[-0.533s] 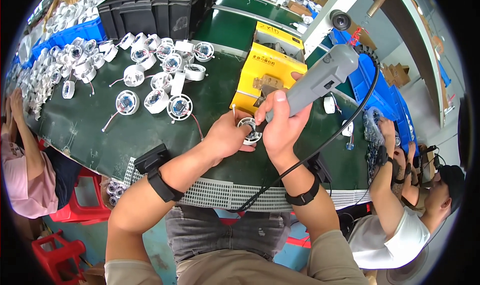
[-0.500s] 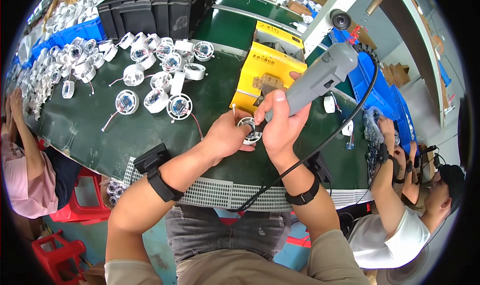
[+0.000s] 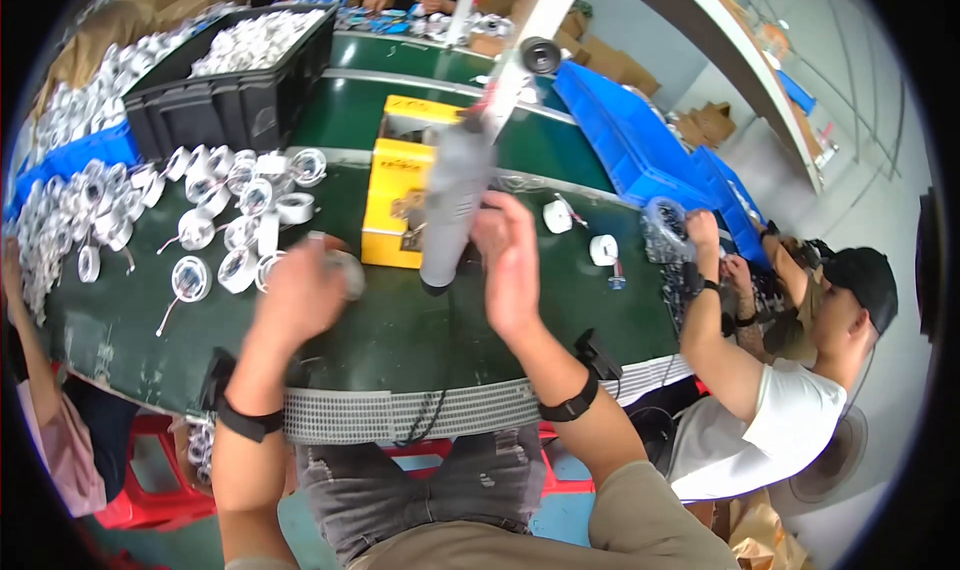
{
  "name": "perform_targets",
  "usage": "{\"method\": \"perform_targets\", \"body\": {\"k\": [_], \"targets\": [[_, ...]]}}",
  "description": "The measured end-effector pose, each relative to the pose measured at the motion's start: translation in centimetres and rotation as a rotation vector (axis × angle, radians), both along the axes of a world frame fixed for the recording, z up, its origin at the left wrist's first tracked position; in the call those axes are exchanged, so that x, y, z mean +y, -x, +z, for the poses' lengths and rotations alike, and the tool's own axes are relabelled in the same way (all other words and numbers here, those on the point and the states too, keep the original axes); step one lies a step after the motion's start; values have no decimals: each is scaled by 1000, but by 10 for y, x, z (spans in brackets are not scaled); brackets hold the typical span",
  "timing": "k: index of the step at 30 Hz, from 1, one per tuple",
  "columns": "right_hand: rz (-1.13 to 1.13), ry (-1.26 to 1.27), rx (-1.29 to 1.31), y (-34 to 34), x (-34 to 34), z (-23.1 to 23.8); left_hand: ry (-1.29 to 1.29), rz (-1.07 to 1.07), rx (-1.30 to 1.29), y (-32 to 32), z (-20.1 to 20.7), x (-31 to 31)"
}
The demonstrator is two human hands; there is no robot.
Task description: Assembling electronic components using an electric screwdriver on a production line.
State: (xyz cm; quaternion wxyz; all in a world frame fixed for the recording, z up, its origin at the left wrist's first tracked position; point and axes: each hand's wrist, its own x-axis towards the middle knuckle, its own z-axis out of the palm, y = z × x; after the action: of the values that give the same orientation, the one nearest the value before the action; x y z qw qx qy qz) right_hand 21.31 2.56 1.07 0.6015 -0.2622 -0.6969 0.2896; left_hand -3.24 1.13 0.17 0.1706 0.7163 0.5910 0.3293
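Note:
My left hand (image 3: 303, 292), smeared by motion, is closed on a white round housing (image 3: 347, 273) beside the pile on the bench's left side. A grey electric screwdriver (image 3: 456, 195) stands upright, blurred, in front of the yellow box, its dark tip pointing down. Just right of it is my right hand (image 3: 512, 260), fingers stretched upward and not wrapped round the tool. Several more white round housings (image 3: 191, 280) with circuit boards and thin wires lie near my left hand.
A black crate (image 3: 215, 105) heaped with white parts stands at the far left. The yellow box (image 3: 396, 185) sits mid-bench. Two white parts with wires (image 3: 604, 251) lie to the right. Blue trays (image 3: 625, 150) and a co-worker (image 3: 770, 400) are at the right.
My left hand has moved left with the housing, away from the screwdriver. My right hand has let go of the screwdriver, which now stands upright instead of slanting. The view has shifted.

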Motion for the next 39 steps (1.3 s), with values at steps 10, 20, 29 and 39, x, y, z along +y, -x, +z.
{"method": "perform_targets", "body": {"k": [10, 20, 29, 39], "targets": [[-1237, 623, -728, -210, 25, -25, -600, 384, -25, 21, 29, -7], [-211, -84, -736, -40, -65, 12, 365, -602, -684, -61, 3, -32], [141, 710, 77, -23, -47, 1, 458, -625, -921, -62, -10, -20], [289, 845, 94, -24, -46, -6, 563, -541, -846, -56, -2, -17]]}}
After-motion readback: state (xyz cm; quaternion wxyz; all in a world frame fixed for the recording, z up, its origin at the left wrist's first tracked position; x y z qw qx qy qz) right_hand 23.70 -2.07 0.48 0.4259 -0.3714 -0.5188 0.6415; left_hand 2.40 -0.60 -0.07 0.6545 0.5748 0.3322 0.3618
